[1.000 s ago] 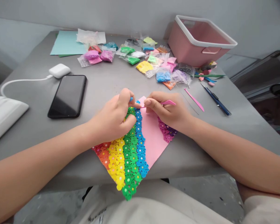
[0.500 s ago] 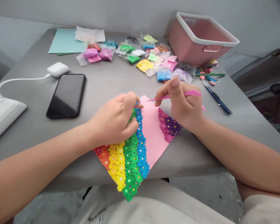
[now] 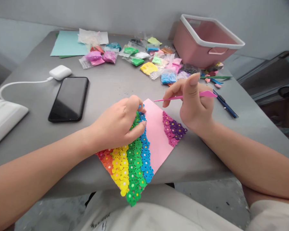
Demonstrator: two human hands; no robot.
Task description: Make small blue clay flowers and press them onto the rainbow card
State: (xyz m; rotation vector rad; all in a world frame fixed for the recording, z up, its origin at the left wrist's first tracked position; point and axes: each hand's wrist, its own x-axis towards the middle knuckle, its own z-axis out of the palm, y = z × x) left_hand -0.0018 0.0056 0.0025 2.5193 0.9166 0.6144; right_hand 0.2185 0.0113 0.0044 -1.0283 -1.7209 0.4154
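Note:
A pink sheet (image 3: 156,154) lies cornerwise at the table's front edge, with bands of small clay flowers in red, orange, yellow, green and blue on its left. Purple and magenta clay flowers (image 3: 174,130) fill its right corner; bare pink lies between. My left hand (image 3: 120,120) rests over the left bands, fingers curled around a small piece of blue clay (image 3: 140,106), mostly hidden, with the thumb apart. Above the sheet's right side my right hand (image 3: 195,102) grips a slim pink clay tool (image 3: 178,98), its thin tip pointing left, clear of the sheet.
Bagged clay in many colours (image 3: 149,68) lies along the back, beside a pink bin (image 3: 192,48). On the left are a phone (image 3: 69,99), a white charger (image 3: 60,72) with its cable, and pale blue sheets (image 3: 67,43). A dark blue craft knife (image 3: 225,104) lies at right.
My right hand has shifted right and slightly up with the pink tool, whose tip is farther from my left hand. My left thumb has moved up and away from the curled fingers.

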